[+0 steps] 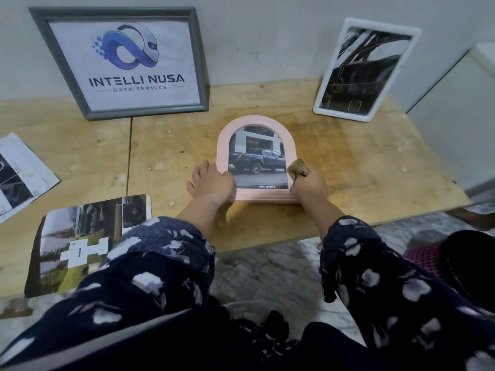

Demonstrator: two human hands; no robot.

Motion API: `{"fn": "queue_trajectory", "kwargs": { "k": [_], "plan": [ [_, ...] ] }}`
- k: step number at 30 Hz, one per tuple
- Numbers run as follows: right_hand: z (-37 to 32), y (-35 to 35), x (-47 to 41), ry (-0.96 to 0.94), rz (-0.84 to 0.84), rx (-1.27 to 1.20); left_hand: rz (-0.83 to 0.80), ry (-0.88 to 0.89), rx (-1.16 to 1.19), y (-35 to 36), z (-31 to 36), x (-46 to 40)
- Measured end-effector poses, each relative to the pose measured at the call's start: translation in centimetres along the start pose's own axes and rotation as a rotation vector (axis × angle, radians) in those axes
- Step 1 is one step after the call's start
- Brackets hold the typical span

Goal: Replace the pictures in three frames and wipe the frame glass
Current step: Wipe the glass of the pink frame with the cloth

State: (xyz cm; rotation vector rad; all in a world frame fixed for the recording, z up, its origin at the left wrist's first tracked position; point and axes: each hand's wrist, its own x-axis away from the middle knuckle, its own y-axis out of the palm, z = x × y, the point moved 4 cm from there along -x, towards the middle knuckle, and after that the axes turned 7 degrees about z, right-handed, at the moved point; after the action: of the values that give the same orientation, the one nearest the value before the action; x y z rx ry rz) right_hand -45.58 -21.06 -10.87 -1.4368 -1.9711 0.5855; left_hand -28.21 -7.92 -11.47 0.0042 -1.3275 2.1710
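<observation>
Centrally, left hand [211, 180], fingers spread, steadies pink frame [257, 121]; right hand [310, 187] pinches cloth [297, 167] at its edge.

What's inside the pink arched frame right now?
The pink frame holds a picture of a dark pickup truck with TOYOTA printed below. The left hand and the right hand, gripping a cloth, cover its lower corners.

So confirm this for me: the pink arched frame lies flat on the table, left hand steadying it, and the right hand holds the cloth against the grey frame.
Not quite. In the head view the right hand holds the cloth at the pink arched frame, not the grey frame, which leans untouched against the wall. The left hand steadies it, as you said.
</observation>
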Motion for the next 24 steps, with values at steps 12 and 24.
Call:
{"fn": "queue_trajectory", "kwargs": {
  "k": [12, 24],
  "plan": [
    [-10.5, 6.6, 3.4, -0.144, -0.107, -0.237, 0.406, -0.414, 0.726, -8.1, -8.1, -1.6],
    [-21.9, 20.9, 9.6, -0.458, -0.407, -0.091, 0.842, -0.592, 0.705, -21.4, -25.2, 0.1]
  ]
}}
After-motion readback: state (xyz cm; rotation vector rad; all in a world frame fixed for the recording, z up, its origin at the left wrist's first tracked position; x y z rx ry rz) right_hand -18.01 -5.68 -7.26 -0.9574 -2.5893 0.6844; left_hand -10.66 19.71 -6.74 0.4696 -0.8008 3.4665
